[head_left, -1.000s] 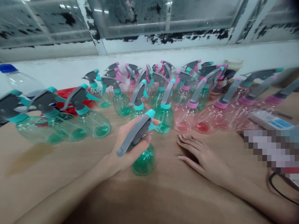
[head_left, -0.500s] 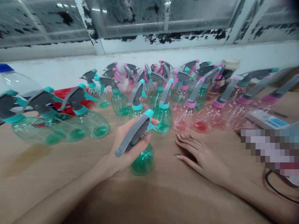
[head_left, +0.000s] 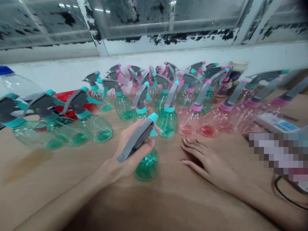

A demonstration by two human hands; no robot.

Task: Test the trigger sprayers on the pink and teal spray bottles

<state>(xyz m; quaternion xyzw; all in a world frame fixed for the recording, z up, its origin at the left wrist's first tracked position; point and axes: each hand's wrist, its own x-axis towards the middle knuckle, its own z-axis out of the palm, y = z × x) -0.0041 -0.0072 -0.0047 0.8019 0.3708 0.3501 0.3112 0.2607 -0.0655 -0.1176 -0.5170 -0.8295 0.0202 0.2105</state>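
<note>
A green spray bottle (head_left: 147, 166) with a grey and turquoise trigger head stands on the wooden table, tilted little if at all. My left hand (head_left: 130, 150) is wrapped round its neck just under the head, hiding the collar. My right hand (head_left: 207, 158) lies on the table to the right of that bottle, fingers stretched out and holding nothing. Just beyond the hands are another green spray bottle (head_left: 167, 123) and a pink spray bottle (head_left: 189, 123).
Several green spray bottles (head_left: 96, 128) line the left, and several pink ones (head_left: 214, 123) the right, with more behind. A red container (head_left: 69, 101) and a large clear bottle with a blue cap (head_left: 16, 83) stand at left. A white box (head_left: 276, 122) and a black cable (head_left: 286, 195) lie at right.
Almost nothing differs. The fingers of my left hand have shifted very slightly at the trigger of the held bottle; my right hand stays in place.
</note>
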